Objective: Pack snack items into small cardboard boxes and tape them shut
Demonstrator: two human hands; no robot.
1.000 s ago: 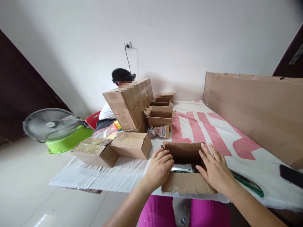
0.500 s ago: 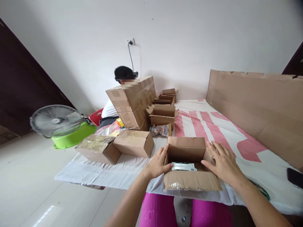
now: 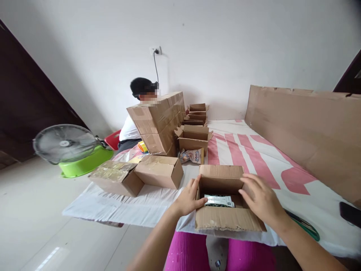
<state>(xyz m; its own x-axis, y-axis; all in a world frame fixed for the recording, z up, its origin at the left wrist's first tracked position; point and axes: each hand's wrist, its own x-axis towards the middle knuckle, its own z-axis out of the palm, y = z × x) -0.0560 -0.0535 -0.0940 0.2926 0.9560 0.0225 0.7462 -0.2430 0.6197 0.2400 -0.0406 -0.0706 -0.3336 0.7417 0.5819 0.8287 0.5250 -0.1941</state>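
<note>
An open-topped cardboard box (image 3: 229, 219) stands at the table's front edge, its near and far flaps raised. Inside lies a flat packet (image 3: 218, 200) with a pale label and dark, patterned edges. My left hand (image 3: 188, 197) grips the box's left side, thumb over the inner edge and fingers outside. On the opposite side, my right hand (image 3: 261, 197) is closed around the right edge with bent fingers, and its palm hides most of that flap. Neither hand is on the packet.
Two closed boxes (image 3: 159, 171) sit to the left, before a taped box stack (image 3: 153, 124). Behind are several open boxes (image 3: 194, 143) and a printed bag (image 3: 191, 155). A person (image 3: 142, 88) sits beyond. A fan (image 3: 66, 145), a phone (image 3: 349, 213) and a cardboard sheet (image 3: 304, 131) flank the table.
My right hand has shifted slightly left, its spread fingers now bent in over the box's right edge. My left hand stays in place. The seated person's head has moved left.
</note>
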